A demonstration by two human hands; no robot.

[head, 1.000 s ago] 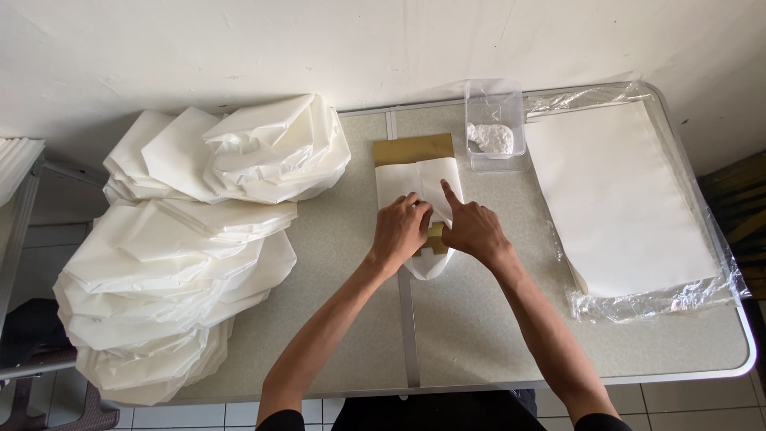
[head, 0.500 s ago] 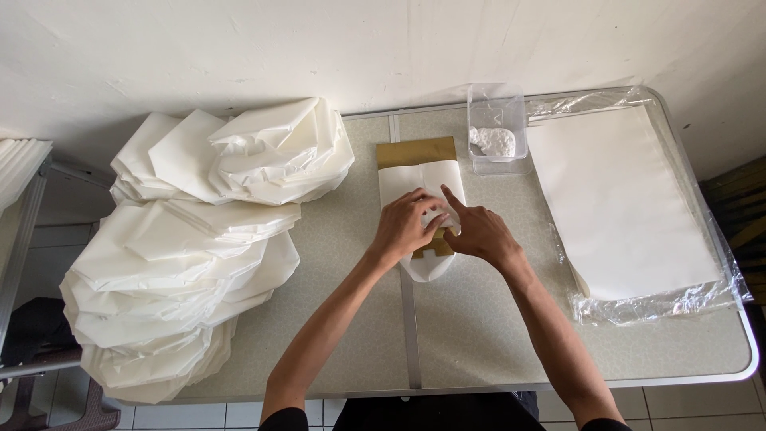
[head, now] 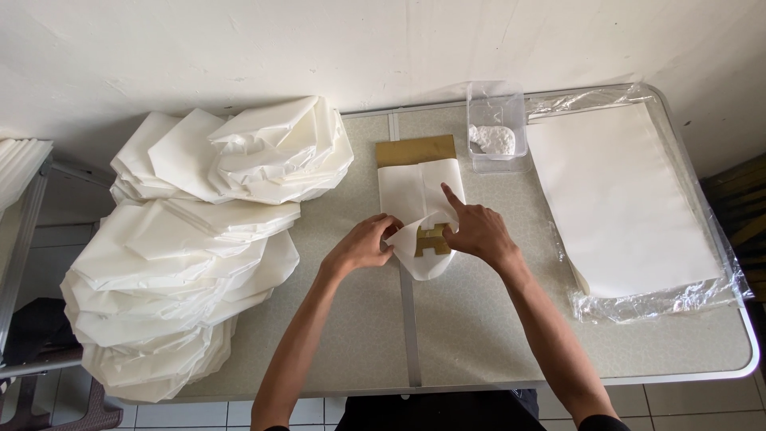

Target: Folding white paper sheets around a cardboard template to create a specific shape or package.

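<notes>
While the pale speckled folding table (head: 479,335) fills most of the view, its metal seam running down the middle, both hands meet near its centre over a white paper bag with a gold band across its top (head: 415,187). This bag lies flat on the tabletop, its gold end towards the wall and its rounded white end towards the person. The left hand (head: 363,246) pinches a curled edge of the white paper between thumb and fingertips, lifting it slightly. The right hand (head: 477,231) rests on the bag with the forefinger stretched out and pressing the paper, the other fingers loosely bent; just beside it a small gold shape (head: 432,239) shows on the bag.

Beyond the bag stands a clear plastic square tub (head: 496,128) with a white lump inside. To the right lies a flat stack of white sheets in a clear plastic wrapper (head: 618,199), opened at the edges. A large heap of folded white paper pieces (head: 191,239) covers the left end of the table. Behind the table rises a rough whitewashed wall (head: 319,48); pale floor tiles (head: 694,403) show below.
</notes>
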